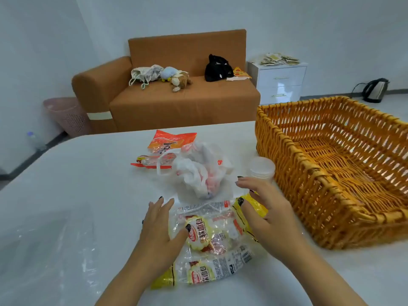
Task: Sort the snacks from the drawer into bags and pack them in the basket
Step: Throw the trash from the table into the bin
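Nearest, yellow-and-clear bread packets (pixel 209 246) on the white table (pixel 66 184), flanked by left hand (pixel 157 228) and right hand (pixel 262 208), fingers straight and apart, gripping nothing; farther, white plastic bag (pixel 201 173) part-filled; right, orange wicker basket (pixel 331 173) seemingly unpacked: sorting judged barely under way.
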